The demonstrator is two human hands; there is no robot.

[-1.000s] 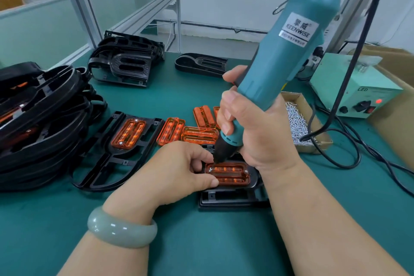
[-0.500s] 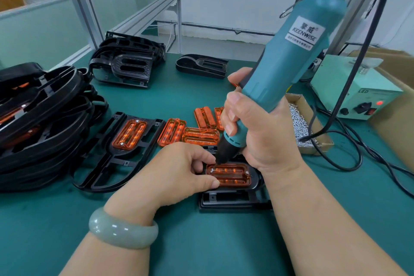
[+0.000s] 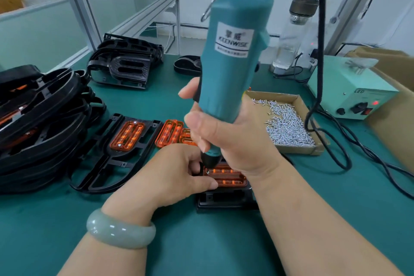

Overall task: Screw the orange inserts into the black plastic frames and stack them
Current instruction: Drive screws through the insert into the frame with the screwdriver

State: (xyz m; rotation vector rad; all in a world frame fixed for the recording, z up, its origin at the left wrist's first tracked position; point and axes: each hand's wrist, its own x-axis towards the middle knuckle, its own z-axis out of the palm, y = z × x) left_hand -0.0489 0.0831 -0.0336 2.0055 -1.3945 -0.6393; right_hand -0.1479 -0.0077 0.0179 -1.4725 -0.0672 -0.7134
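Green matting [image 3: 201, 242] covered the bench. Far left of the orange insert [image 3: 226, 177] sat the stack of black frames [image 3: 33, 123], and closer on that side one finished frame [image 3: 100, 159] lay flat. The left hand [image 3: 170, 175] kept its place at the insert's left end, thumb along the near edge and fingers curled at the far one, gripping it down into the black frame [image 3: 224, 201]. Over that same end the electric screwdriver [image 3: 233, 51], leaning rightward half a second earlier, had swung close to upright, tip down at the corner. The right hand [image 3: 228, 139] was wrapped tight round its lower barrel. That squaring-up suggested a screw was about to be driven home. Right of the insert lay the box of screws [image 3: 289, 127].
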